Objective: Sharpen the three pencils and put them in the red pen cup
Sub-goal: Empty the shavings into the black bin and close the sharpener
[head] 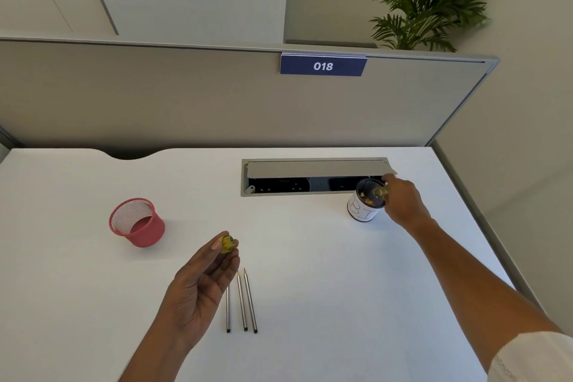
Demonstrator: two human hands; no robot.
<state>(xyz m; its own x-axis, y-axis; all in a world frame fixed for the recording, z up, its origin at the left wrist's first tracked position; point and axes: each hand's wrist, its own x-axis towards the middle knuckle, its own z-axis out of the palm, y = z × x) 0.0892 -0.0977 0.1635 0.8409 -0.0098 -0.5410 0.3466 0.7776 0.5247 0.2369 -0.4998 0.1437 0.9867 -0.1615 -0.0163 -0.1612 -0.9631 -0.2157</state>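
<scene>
Grey partition (217, 96) backs white desk (310, 257); plant (434, 3) behind.

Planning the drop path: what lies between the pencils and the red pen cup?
Only the left hand holding a yellow sharpener part; otherwise bare desk, head view.

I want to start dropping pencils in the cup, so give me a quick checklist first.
1. Three pencils sharpened: two tips pointed, third hidden by the left hand; cannot tell.
2. Red pen cup upright, empty: ok.
3. Left hand free: not ok, holds yellow sharpener part.
4. Right hand free: not ok, holds small piece over white can.
5. Desk path to cup open: ok.
</scene>
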